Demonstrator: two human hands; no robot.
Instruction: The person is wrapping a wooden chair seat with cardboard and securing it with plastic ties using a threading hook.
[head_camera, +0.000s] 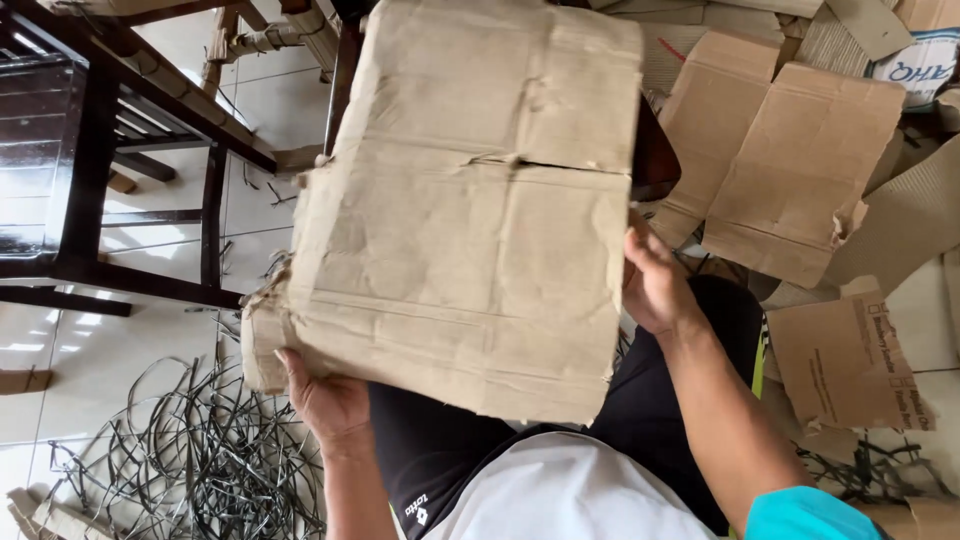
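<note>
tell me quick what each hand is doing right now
Left hand: closed on the lower left edge of the cardboard box.
Right hand: gripping the box's right edge.

A large, creased brown cardboard sheet (465, 210), torn along one fold, is held flat above the lap, edges ragged.

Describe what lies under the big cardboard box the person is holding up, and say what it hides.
Below the cardboard box, held by the left hand and right hand, the person's black shorts and a tangle of dark straps on the floor show. The floor directly beneath it is covered.
</note>
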